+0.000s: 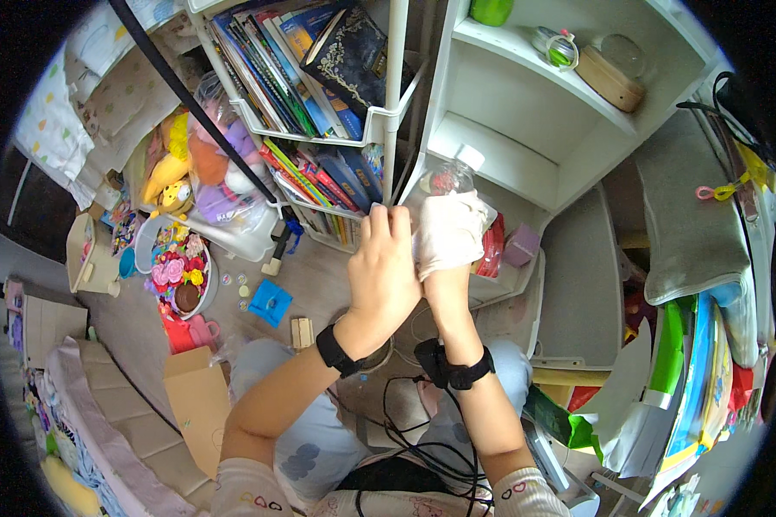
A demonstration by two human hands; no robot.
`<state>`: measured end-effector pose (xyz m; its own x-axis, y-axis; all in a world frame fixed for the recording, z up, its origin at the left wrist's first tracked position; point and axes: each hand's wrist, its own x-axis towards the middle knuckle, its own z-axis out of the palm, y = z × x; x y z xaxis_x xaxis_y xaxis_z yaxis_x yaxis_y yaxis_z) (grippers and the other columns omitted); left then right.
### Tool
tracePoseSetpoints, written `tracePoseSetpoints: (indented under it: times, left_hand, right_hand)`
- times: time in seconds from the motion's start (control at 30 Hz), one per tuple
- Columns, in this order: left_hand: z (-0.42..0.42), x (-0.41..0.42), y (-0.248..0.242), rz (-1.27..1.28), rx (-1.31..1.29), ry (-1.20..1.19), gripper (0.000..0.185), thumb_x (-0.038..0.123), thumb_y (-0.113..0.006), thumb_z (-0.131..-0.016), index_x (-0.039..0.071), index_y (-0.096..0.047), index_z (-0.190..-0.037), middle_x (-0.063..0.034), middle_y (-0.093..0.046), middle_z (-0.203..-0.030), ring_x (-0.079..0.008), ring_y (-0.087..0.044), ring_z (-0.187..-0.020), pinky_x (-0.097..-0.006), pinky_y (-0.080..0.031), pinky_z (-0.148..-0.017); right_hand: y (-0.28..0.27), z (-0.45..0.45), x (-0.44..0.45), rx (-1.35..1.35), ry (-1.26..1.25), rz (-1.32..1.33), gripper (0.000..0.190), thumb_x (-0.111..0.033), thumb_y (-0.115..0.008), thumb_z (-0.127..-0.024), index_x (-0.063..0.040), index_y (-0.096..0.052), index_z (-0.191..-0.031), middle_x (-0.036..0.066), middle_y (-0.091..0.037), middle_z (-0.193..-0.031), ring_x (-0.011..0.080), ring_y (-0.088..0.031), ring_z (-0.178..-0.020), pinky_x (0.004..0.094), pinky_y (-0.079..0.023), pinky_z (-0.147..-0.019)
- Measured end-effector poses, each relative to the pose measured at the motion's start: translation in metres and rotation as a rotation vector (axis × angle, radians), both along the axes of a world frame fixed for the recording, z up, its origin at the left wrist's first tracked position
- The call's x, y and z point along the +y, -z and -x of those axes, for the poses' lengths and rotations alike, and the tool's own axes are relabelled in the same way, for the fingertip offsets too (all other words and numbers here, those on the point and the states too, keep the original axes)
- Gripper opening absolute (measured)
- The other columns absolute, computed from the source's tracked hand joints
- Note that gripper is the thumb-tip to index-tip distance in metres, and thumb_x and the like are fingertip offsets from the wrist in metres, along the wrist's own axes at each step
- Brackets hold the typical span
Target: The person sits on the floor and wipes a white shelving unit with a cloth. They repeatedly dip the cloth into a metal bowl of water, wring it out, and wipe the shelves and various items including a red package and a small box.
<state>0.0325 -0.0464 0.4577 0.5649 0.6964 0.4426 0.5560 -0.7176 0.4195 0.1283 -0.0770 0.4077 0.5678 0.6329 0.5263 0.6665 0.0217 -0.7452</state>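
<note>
A clear plastic bottle (pixel 449 178) with a white cap (pixel 469 157) and something red inside stands out beyond my hands, in front of the white shelf unit. A white cloth (pixel 454 226) covers my right hand (pixel 445 274) and lies against the bottle; the fingers under it are hidden. My left hand (pixel 385 262), its back towards me, is beside the cloth. Its fingers curl over the near left side of the bottle, and their tips are hidden. Both wrists wear black straps.
A white rack holds books (pixel 278 71) ahead on the left. Right of it stands a white shelf unit (pixel 498 139). Bagged plush toys (pixel 223 161), a tub of artificial flowers (pixel 181 274) and a blue packet (pixel 270 303) are on the left. Black cables (pixel 420 446) trail between my legs.
</note>
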Motion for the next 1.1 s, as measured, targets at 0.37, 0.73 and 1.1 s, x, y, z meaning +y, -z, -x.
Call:
tracePoseSetpoints:
  times: [0.37,0.73,1.1]
  left_hand:
    - [0.035,0.070,-0.008,1.098,-0.512,0.571,0.064,0.054,-0.034,-0.098,0.002,-0.044,-0.134,-0.0083,-0.050,-0.130,-0.0183,-0.045,-0.120,-0.0379,-0.032,-0.104]
    - [0.020,0.060,0.010,1.144,-0.826,0.229,0.040,0.032,-0.052,-0.094,-0.002,-0.063,-0.112,-0.0124,-0.056,-0.129,-0.0140,-0.056,-0.108,-0.0271,-0.040,-0.096]
    - [0.009,0.041,0.004,0.617,-0.974,0.167,0.022,0.016,-0.061,-0.092,0.000,-0.062,-0.106,-0.0052,-0.065,-0.107,-0.0101,-0.058,-0.096,-0.0255,-0.044,-0.087]
  right_hand:
    - [-0.046,-0.025,-0.017,1.332,-0.872,-0.051,0.031,-0.024,-0.050,-0.095,0.000,-0.058,-0.114,0.011,-0.068,-0.093,0.0185,-0.069,-0.071,0.0293,-0.059,-0.060]
    - [-0.023,0.020,-0.007,0.514,-0.613,0.075,0.045,-0.034,-0.052,-0.094,-0.002,-0.051,-0.125,0.014,-0.061,-0.112,0.0235,-0.061,-0.100,0.0351,-0.050,-0.082]
    - [0.009,0.050,0.009,-0.030,0.000,0.063,0.038,-0.023,-0.045,-0.092,0.004,-0.050,-0.118,0.019,-0.060,-0.099,0.0347,-0.057,-0.096,0.0404,-0.046,-0.082]
